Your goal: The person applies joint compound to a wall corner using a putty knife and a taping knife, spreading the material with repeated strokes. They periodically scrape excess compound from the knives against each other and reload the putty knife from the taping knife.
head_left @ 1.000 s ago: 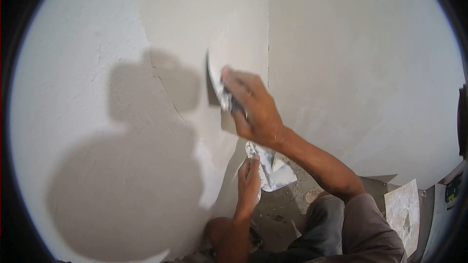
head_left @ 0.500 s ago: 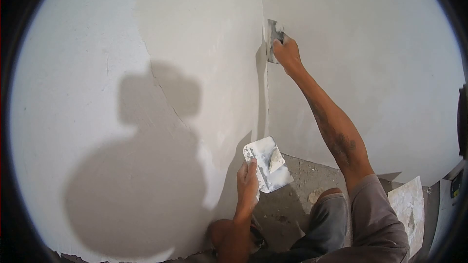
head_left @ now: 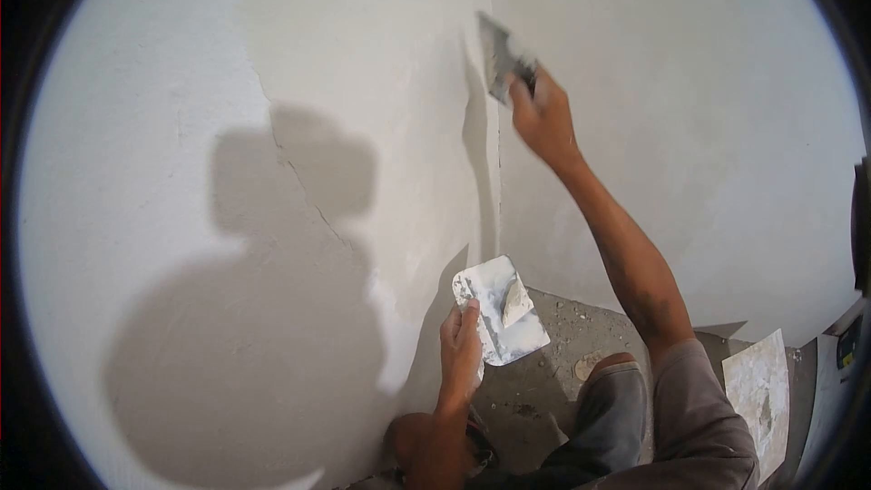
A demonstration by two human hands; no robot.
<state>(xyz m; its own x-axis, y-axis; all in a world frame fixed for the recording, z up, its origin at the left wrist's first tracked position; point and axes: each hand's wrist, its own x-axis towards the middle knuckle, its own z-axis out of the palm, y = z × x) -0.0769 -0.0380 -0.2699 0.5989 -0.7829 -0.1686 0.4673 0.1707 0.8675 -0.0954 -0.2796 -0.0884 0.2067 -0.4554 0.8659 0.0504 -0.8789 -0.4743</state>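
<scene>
My right hand [head_left: 544, 118] grips a grey metal putty knife [head_left: 498, 59], slightly blurred, whose blade is tilted near the corner where two plastered walls meet. Low at the center, my left hand [head_left: 463, 340] is closed on the edge of a rounded rectangular plate [head_left: 501, 308] smeared with white plaster. A small lump of plaster [head_left: 517, 302] sits on the plate. Whether the blade touches the wall cannot be made out.
A left wall [head_left: 408, 82] bears my shadow and a ragged plaster edge. The right wall [head_left: 708, 127] is smooth. Below lie a debris-strewn floor [head_left: 567, 318], my knees, and a stained board [head_left: 762, 399] at lower right.
The putty knife has moved up and left and turned from nearly upright to slanted. My right hand has turned with it. The plate has shifted slightly downward.
</scene>
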